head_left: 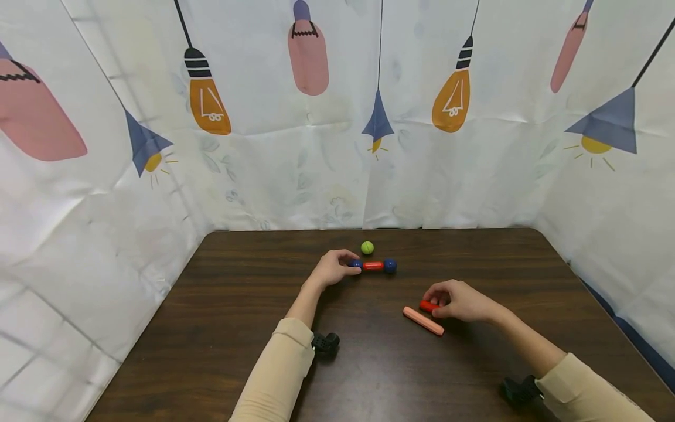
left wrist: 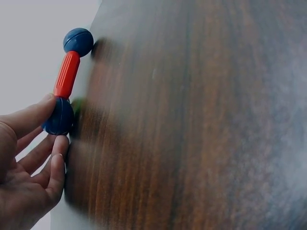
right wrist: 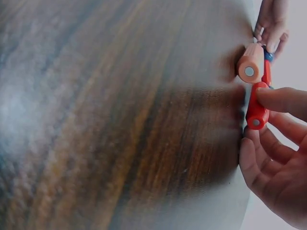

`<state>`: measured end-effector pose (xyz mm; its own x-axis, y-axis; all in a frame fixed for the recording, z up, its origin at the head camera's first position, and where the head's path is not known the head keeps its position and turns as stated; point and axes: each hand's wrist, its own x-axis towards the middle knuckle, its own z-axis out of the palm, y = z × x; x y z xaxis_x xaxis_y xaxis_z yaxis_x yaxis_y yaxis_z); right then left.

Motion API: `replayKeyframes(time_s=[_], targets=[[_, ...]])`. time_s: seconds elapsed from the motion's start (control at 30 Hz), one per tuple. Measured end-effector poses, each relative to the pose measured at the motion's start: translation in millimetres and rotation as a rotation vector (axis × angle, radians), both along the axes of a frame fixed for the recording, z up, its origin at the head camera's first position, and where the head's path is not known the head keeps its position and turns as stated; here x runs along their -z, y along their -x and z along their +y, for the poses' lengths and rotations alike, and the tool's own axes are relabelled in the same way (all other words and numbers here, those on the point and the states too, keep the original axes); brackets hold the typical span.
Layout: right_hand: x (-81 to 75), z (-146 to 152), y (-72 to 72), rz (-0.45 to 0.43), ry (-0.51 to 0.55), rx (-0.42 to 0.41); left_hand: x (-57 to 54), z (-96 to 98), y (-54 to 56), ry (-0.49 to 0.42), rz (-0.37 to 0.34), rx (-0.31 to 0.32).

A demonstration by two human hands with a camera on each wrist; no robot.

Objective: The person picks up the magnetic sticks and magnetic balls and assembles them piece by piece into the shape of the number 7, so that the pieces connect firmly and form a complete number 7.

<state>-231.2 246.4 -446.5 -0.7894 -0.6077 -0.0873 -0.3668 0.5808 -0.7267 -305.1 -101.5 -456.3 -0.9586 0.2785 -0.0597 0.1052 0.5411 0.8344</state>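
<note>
Two dark blue balls joined by a red rod point(head_left: 373, 266) form a dumbbell shape near the back of the table. My left hand point(head_left: 333, 268) pinches its left blue ball point(left wrist: 59, 116); the other blue ball point(left wrist: 78, 42) points away from the hand. To the right, my right hand point(head_left: 461, 301) holds a second, short red rod point(right wrist: 257, 105) between thumb and fingers; a round silvery end shows on it. Beside that rod, and nearer the front, a longer peach-coloured rod point(head_left: 423, 321) lies slantwise on the table. Behind the dumbbell shape sits a small green ball point(head_left: 367, 248).
The dark wood-grain table point(head_left: 221, 328) reaches back to a white curtain point(head_left: 263, 176) printed with lamps and bulbs, which also hangs along both sides. Black wrist cameras point(head_left: 326, 343) are strapped near the sleeve cuffs.
</note>
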Motion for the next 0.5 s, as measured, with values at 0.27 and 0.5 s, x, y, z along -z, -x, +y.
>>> replayKeyframes(time_s=[0.27, 0.5], targets=[[-1.0, 0.6, 3.5, -0.013, -0.002, 0.016, -1.9, 0.8, -1.2, 0.006, 0.019, 0.006], [-5.6, -3.0, 4.3, -0.029, 0.012, 0.026, -0.6, 0.1, 0.3, -0.007, 0.000, 0.004]])
